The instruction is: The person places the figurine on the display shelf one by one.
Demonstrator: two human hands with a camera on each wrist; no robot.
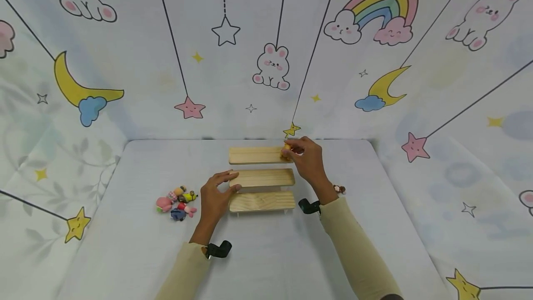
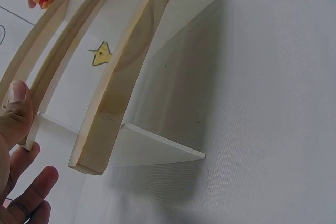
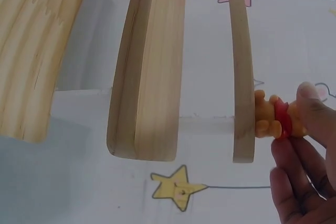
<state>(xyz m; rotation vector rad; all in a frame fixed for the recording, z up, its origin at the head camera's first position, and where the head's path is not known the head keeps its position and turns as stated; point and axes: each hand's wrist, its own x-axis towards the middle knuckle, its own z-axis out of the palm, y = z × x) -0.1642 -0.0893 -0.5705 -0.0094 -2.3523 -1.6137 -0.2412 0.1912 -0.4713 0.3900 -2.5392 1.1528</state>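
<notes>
Beige sleeves [image 1: 356, 249] are closest to the camera, coming up from the bottom of the frame over a white-covered table [image 1: 258, 263]. Next biggest is the three-plank wooden stand [image 1: 262, 202], pretty much mid-frame. Left hand [image 1: 214, 198] is pinching the left end of the middle plank [image 1: 261, 178]. Right hand [image 1: 310, 159], right of center, has a Pooh-style bear figurine [image 3: 283, 119] pinched between thumb and fingers, feet touching the right end of the back plank [image 1: 254, 155]. Small figurines [image 1: 182, 206] sit bunched left of center, and something tiny and brown [image 1: 339, 189] shows by the right wrist, can't tell what.

Tips imo: hold the bear upright, get both feet flat and a bit in from the end, then loosen the pinch slowly so it doesn't tip. Steady left-hand grip helps too, since the stand looks light and could shift if bumped.
</notes>
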